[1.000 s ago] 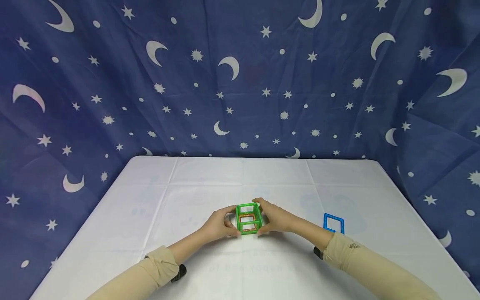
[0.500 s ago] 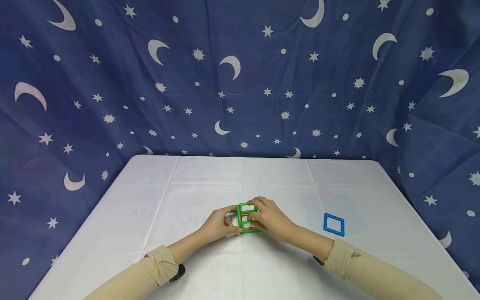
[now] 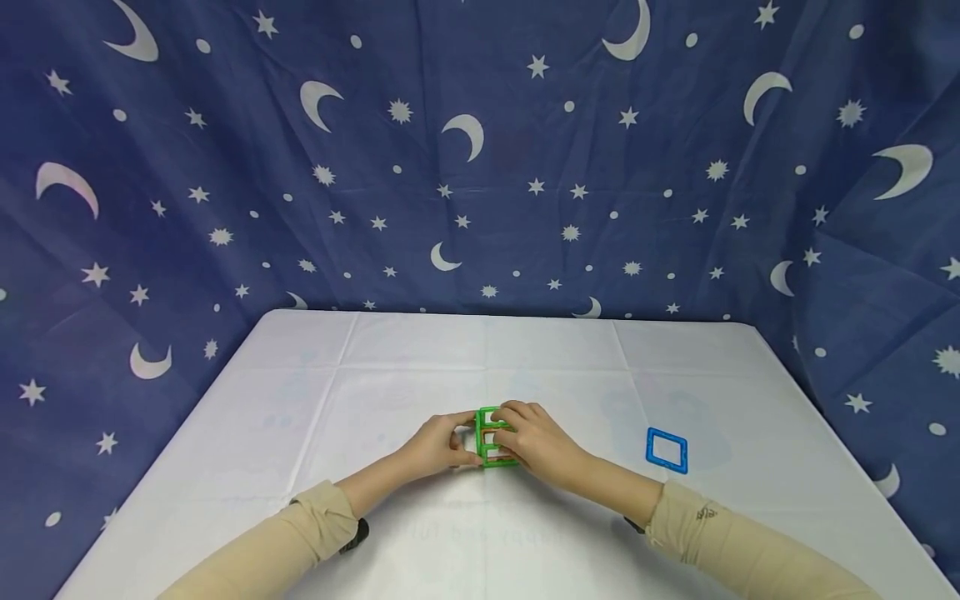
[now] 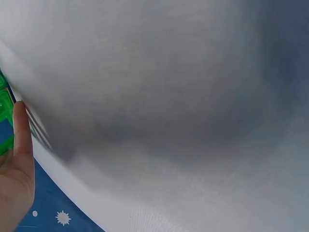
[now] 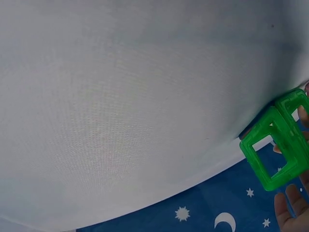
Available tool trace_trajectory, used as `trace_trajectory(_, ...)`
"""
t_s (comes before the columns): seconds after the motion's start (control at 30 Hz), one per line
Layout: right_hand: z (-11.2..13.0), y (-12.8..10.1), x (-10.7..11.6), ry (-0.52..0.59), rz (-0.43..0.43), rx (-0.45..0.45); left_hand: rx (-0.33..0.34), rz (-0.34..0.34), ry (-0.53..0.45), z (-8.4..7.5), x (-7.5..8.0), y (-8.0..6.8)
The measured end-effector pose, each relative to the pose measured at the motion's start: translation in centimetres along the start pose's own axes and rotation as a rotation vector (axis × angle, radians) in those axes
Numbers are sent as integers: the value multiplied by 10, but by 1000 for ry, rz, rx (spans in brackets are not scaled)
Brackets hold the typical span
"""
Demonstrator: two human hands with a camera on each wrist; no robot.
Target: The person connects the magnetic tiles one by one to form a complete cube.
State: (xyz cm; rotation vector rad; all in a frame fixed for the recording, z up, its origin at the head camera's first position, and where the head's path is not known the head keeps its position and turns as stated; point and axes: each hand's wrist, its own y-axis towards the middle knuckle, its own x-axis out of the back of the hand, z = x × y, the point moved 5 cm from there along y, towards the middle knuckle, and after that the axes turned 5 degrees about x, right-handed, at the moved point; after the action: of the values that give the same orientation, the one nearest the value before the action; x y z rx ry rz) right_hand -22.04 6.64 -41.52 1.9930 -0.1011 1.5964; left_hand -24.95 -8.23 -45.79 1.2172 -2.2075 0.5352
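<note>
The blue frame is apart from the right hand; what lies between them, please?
In the head view, only bare white tablecloth lies between the blue frame and the right hand.

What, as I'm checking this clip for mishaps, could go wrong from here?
The right hand lies over the green frame structure, so a push might skew it. The left hand grips the opposite side; uneven pressure could tip it. The blue square frame lies just beyond the right sleeve, which might knock it if that arm moves forward.
</note>
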Motion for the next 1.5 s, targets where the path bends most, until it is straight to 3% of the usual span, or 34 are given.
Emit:
trace_trajectory(0.23, -6, -7, 5, 45, 66, -62, 3, -4, 24, -3, -1, 1)
trace_trajectory(0.6, -19, -32, 12, 88, 138, -199, 73, -111, 111, -4, -2, 1)
trace_trajectory(0.87, -32, -60, 21, 101, 158, -301, 66, -160, 177, 0, -2, 4)
trace_trajectory(1.3, -59, -106, 38, 120, 163, -383, 119, -168, 213, -4, -5, 2)
trace_trajectory(1.5, -75, -128, 43, 229, 177, -452, 130, -156, 203, -5, -5, 1)
